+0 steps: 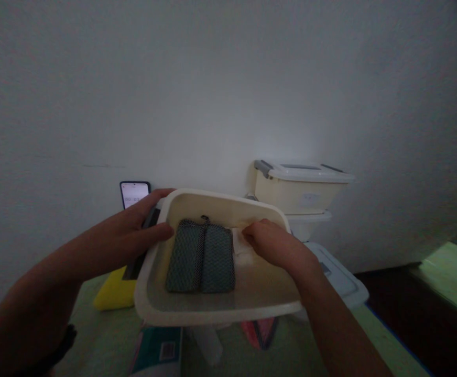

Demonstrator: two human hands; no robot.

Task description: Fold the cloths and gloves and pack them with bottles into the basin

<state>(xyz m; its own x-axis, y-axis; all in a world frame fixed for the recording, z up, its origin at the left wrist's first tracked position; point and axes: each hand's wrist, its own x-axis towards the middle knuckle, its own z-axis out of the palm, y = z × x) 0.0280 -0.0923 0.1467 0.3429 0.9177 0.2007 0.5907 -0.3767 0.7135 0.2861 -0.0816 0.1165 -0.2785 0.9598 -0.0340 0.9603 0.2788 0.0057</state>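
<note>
A cream plastic storage bin (220, 317) is tilted toward me, its inside in plain view. My left hand (144, 225) grips its left rim, with the thumb over the edge and the fingers outside by a dark grey handle. Two teal mesh scrub pads with checked edging, a left one (185, 256) and a right one (217, 259), lie side by side in the bin. My right hand (270, 241) reaches inside, fingers pinched at a thin white piece (239, 243) beside the pads. What that piece is, I cannot tell.
Lidded cream bins (301, 193) are stacked by the wall at right, with a loose pale lid (340, 277) nearby. A phone (134, 191) leans at the wall. A yellow item (116, 290), a teal package (161, 348) and a pink item (260, 332) lie around the bin.
</note>
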